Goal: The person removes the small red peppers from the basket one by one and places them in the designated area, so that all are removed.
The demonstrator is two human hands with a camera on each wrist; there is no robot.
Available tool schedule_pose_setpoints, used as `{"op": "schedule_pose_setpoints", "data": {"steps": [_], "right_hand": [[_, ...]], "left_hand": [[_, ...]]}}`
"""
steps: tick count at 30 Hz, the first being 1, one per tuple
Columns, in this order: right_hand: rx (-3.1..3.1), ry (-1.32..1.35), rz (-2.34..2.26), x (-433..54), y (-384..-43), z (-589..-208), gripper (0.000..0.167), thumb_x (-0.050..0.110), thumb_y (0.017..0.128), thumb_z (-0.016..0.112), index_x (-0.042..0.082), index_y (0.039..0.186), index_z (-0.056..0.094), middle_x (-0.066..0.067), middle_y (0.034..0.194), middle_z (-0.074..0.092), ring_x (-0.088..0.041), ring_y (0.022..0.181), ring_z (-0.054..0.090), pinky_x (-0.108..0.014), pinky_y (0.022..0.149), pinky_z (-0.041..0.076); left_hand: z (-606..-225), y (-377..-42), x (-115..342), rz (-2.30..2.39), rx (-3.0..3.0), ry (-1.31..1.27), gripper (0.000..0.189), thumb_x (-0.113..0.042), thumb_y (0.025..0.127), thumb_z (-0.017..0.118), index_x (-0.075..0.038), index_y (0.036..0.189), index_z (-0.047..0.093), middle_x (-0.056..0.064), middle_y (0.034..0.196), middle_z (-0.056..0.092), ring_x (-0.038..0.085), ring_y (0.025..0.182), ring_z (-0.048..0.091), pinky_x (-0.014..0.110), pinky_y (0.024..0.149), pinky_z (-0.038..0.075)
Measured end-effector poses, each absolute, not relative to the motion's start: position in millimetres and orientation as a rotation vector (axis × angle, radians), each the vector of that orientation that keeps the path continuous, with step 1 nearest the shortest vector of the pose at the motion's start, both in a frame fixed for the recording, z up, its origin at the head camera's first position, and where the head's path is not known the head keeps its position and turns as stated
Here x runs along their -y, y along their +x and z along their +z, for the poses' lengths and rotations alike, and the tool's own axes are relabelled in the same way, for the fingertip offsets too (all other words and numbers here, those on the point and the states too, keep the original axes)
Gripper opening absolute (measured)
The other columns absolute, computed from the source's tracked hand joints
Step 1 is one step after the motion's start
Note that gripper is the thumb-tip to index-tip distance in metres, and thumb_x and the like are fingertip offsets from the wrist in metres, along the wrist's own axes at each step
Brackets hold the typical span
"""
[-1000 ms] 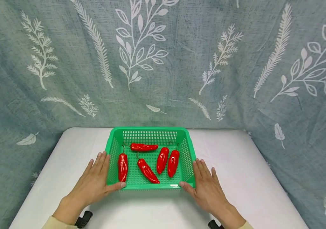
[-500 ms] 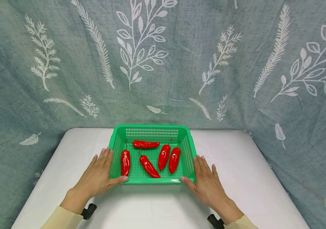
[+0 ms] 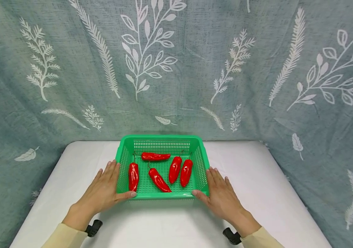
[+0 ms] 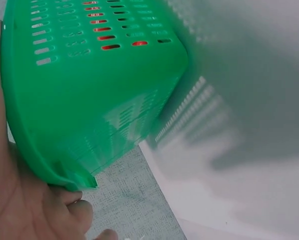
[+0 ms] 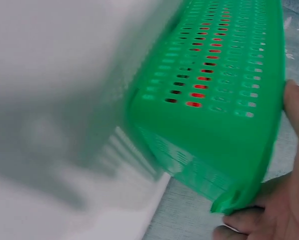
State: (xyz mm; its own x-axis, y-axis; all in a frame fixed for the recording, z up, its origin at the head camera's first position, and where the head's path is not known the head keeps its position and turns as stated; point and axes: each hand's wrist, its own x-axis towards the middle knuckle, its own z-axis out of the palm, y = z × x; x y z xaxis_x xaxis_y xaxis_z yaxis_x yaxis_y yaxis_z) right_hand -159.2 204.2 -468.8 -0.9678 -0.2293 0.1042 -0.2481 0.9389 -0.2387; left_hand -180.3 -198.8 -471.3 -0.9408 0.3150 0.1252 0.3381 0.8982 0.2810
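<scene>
A green plastic basket (image 3: 161,195) with slotted walls sits between my two hands on the white table. My left hand (image 3: 100,191) lies along its left side, fingers straight, the thumb on the front rim. On the opposite side my right hand (image 3: 224,196) mirrors this, its thumb at the front right corner. Several glossy red chili peppers lie inside, among them one crosswise at the back (image 3: 156,156) and a slanted one in the middle (image 3: 159,180). Both wrist views show the front wall (image 4: 99,90) up close, with fingers at the basket's rim (image 5: 277,130).
The white tabletop (image 3: 170,227) extends in front of the basket and to both sides. Behind it hangs a grey-green curtain (image 3: 191,113) with white leaf prints. A small black device (image 3: 94,228) is strapped at each wrist, below beige sleeves.
Over the last second the basket and both hands have shifted slightly away from me, toward the table's back edge. The peppers keep their arrangement, and the head view has shifted a little.
</scene>
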Motion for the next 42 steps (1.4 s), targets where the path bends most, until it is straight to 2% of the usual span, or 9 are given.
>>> {"op": "schedule_pose_setpoints", "data": {"steps": [3,9,14,19,23,28,37,42], "right_hand": [[3.056,0.417,0.384,-206,-163,-455,0.097,0.066,0.099,0.061,-0.010,0.157,0.039,-0.029,0.163,0.040,-0.048,0.153,0.036,-0.073,0.119,0.032],[3.103,0.531,0.334,-203,-185,-418,0.088,0.054,0.097,0.072,-0.011,0.150,0.049,-0.029,0.155,0.050,-0.049,0.145,0.047,-0.062,0.118,0.042],[3.092,0.580,0.391,-179,-213,-387,0.087,0.047,0.095,0.077,-0.007,0.155,0.045,-0.026,0.161,0.045,-0.047,0.148,0.044,-0.061,0.118,0.042],[3.127,0.621,0.574,-144,-239,-370,0.089,0.047,0.094,0.079,0.000,0.160,0.041,-0.018,0.166,0.041,-0.039,0.153,0.039,-0.057,0.121,0.041],[3.159,0.684,0.734,-120,-257,-372,0.086,0.042,0.093,0.082,0.005,0.161,0.042,-0.014,0.165,0.043,-0.034,0.154,0.039,-0.051,0.122,0.041],[3.213,0.728,0.845,-99,-271,-382,0.087,0.039,0.093,0.083,0.010,0.163,0.040,-0.010,0.167,0.043,-0.032,0.155,0.038,-0.050,0.124,0.039],[3.186,0.806,1.018,-74,-290,-404,0.087,0.034,0.092,0.084,0.013,0.164,0.039,-0.007,0.167,0.044,-0.033,0.142,0.055,-0.048,0.114,0.050],[3.196,0.831,1.064,-70,-294,-416,0.087,0.030,0.092,0.085,0.014,0.164,0.039,-0.007,0.167,0.043,-0.033,0.145,0.053,-0.048,0.116,0.049]], "left_hand": [[-471,-180,200,-0.457,2.995,-0.506,0.123,-0.082,0.087,0.062,0.012,0.160,0.030,0.033,0.168,0.027,0.050,0.158,0.024,0.070,0.124,0.025],[-472,-179,203,-0.460,3.007,-0.482,0.124,-0.082,0.088,0.061,0.014,0.160,0.028,0.033,0.169,0.025,0.050,0.158,0.023,0.069,0.125,0.025],[-471,-179,205,-0.455,3.007,-0.455,0.125,-0.083,0.088,0.060,0.014,0.160,0.028,0.033,0.169,0.026,0.050,0.158,0.024,0.068,0.125,0.026],[-473,-182,206,-0.483,3.021,-0.433,0.126,-0.084,0.087,0.061,0.013,0.161,0.026,0.032,0.170,0.024,0.050,0.158,0.023,0.067,0.126,0.025],[-475,-183,204,-0.514,3.028,-0.424,0.127,-0.084,0.086,0.061,0.012,0.162,0.026,0.031,0.171,0.023,0.049,0.159,0.022,0.066,0.127,0.025],[-475,-185,200,-0.529,3.037,-0.428,0.128,-0.087,0.085,0.058,0.011,0.162,0.026,0.029,0.171,0.023,0.047,0.160,0.021,0.065,0.127,0.025],[-476,-183,201,-0.524,3.058,-0.423,0.128,-0.088,0.085,0.057,0.010,0.163,0.025,0.027,0.172,0.021,0.045,0.161,0.020,0.063,0.128,0.025],[-477,-180,201,-0.527,3.059,-0.417,0.128,-0.087,0.085,0.059,0.009,0.163,0.025,0.026,0.173,0.021,0.044,0.161,0.020,0.062,0.128,0.025]]}}
